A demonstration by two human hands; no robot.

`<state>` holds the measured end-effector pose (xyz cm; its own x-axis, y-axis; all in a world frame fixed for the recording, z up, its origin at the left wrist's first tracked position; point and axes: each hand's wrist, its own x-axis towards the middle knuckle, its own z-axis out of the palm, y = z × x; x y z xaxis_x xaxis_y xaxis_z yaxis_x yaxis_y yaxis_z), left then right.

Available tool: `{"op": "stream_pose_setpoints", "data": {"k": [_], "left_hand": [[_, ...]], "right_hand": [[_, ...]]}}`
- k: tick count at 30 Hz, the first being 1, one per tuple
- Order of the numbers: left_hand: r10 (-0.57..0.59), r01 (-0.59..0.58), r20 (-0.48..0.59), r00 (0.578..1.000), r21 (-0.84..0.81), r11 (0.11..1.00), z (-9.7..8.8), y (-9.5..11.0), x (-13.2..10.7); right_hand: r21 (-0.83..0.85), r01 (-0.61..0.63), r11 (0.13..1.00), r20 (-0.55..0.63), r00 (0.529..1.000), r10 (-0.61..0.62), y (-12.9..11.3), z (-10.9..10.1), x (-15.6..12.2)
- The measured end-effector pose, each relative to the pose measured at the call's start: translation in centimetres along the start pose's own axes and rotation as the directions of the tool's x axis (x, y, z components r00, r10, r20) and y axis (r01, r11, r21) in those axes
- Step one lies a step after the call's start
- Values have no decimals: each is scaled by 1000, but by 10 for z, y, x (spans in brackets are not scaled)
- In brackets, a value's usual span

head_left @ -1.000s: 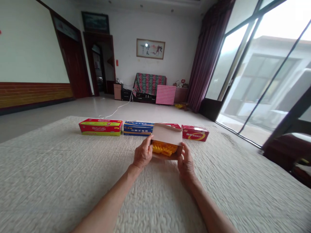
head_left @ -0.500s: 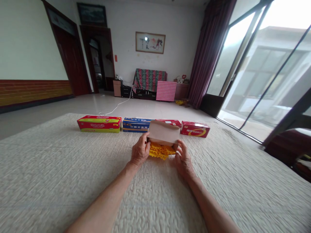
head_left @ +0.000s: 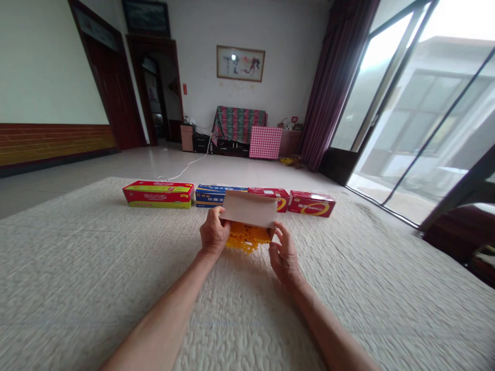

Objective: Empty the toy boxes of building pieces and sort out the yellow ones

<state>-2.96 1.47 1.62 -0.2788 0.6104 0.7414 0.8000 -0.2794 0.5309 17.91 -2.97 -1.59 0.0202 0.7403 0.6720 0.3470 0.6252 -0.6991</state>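
We sit at a wide quilt (head_left: 77, 268) in a long tiled room. Far beyond the quilt stand a draped sofa (head_left: 237, 123) and a red checked board (head_left: 265, 142), with a framed painting (head_left: 240, 63) on the wall above them; to the quilt's right are glass doors (head_left: 390, 113) and a dark curtain (head_left: 340, 77).

Along the quilt's far side, four boxes lie in a neat row, their printed faces toward us: a red-and-yellow box (head_left: 158, 195), a blue box (head_left: 209, 196) and two red boxes (head_left: 270, 192) (head_left: 311, 203). We can make out Chinese lettering, but it is too small to read with confidence.

Just short of that row, above the middle of the quilt, we hold a tan carton (head_left: 249, 208), its plain back toward us, perhaps so that its open side stays free. Yellow crinkled stuff (head_left: 245, 238) shows below it. Our left hand (head_left: 214, 233) is closed around the carton's left end. Our right hand (head_left: 284, 256) is loosely spread at the other end; we cannot tell whether it grips.
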Motion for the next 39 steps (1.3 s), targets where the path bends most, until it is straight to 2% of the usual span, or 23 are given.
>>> {"op": "stream_pose_setpoints", "data": {"k": [13, 18, 23, 27, 30, 34, 39], "left_hand": [[25, -28, -82, 996, -38, 999, -6, 2, 6], [52, -57, -91, 995, -60, 997, -10, 4, 7], [84, -89, -86, 993, -60, 994, -14, 9, 10], [84, -85, -23, 996, -21, 996, -17, 16, 12], [111, -111, 71, 991, 0, 994, -20, 24, 14], [139, -148, 215, 967, 25, 989, -27, 37, 18], [87, -122, 381, 920, 69, 990, -42, 51, 27]], "right_hand": [[-35, 54, 998, 14, 998, -54, -16, -1, 0], [-22, 90, 996, 4, 996, -90, -23, -2, 2], [-35, 77, 996, -10, 997, -77, -21, -2, 4], [-59, 46, 997, -50, 998, -49, -17, -7, 9], [-111, 12, 994, -95, 995, -23, -17, -15, 15], [-158, -43, 987, -154, 988, 18, -19, -25, 21], [-114, -204, 972, -185, 966, 181, -26, -34, 25]]}}
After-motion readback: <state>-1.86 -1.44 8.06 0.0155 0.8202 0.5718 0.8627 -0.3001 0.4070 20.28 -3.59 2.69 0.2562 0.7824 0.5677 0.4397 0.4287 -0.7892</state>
